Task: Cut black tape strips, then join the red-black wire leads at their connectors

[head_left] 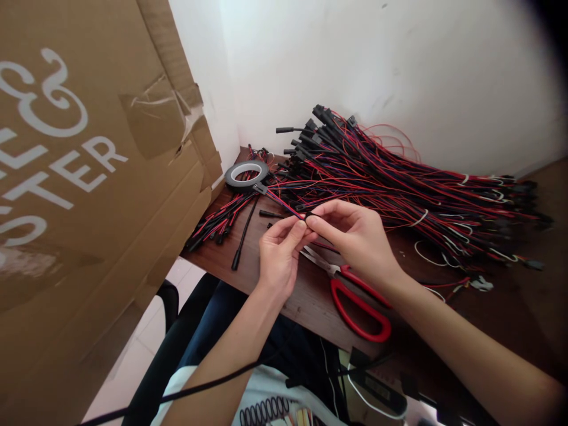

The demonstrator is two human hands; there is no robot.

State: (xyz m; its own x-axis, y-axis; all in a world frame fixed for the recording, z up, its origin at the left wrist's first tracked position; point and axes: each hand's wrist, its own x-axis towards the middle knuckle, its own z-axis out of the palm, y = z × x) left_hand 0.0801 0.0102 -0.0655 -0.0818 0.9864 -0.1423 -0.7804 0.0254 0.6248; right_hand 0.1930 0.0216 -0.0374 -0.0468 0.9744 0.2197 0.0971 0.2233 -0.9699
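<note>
My left hand [281,251] is closed in a pinch on a thin wire cable [284,204] with red and dark strands. The cable runs up left to a dark plug connector [260,188] beside a roll of black tape [247,176] with a white core. Thumb and finger of my right hand [352,234] pinch the same cable right beside the left fingertips, at a small black part mostly hidden by the fingers. Under the hands lie scissors [359,302] with red handles, their blades partly covered by my right hand.
A large heap of bundled red and black cables [399,189] lies along the white wall. Shorter cables [217,225] and a loose black lead [244,236] are at the left of the brown table [306,307]. A big cardboard box [89,207] stands close on the left.
</note>
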